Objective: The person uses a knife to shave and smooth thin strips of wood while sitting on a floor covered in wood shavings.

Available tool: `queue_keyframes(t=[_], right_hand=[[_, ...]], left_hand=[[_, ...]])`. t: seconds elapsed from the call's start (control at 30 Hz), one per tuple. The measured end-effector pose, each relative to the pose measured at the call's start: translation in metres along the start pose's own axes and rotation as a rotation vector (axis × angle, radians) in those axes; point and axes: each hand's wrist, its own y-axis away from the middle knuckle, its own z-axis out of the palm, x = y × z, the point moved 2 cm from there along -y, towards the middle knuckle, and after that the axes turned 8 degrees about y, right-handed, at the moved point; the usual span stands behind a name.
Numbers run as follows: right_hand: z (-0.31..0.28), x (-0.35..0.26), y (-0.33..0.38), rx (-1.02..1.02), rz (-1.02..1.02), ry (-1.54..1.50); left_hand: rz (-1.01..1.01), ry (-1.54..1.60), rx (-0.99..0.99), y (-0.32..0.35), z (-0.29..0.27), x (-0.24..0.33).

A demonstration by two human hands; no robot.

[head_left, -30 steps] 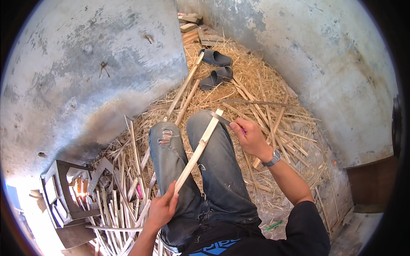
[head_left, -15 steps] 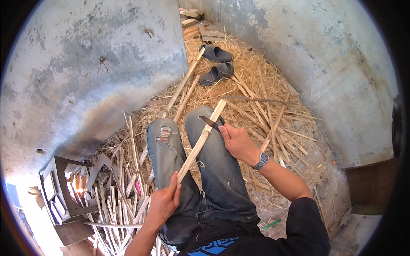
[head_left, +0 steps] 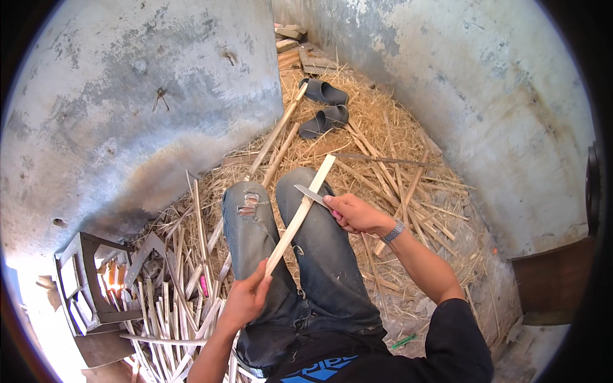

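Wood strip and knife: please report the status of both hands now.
Left hand grips wood strip at its near end. Right hand holds knife, blade on the strip. Strip lies over the knees, nothing blocking.

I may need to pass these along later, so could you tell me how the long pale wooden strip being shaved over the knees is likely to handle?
The wooden strip looks thin and narrow, so probably light. The left hand holds only its lower end, yet it stays straight, suggesting fair stiffness. Being flat, it should not roll. The knife in the right hand rests against it.
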Motion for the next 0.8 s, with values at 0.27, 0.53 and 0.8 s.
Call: queue_keyframes(t=[0.27,0.53,0.8], right_hand=[[-0.003,-0.020,0.005,0.485,-0.392,0.073],[0.013,-0.059,0.023,0.556,-0.531,0.672],[0.010,-0.021,-0.015,0.454,-0.521,0.158]], left_hand=[[0.106,-0.022,0.029,-0.006,0.005,-0.006],[0.122,-0.118,0.036,-0.005,0.007,0.001],[0.053,0.028,-0.031,-0.009,0.002,-0.003]])
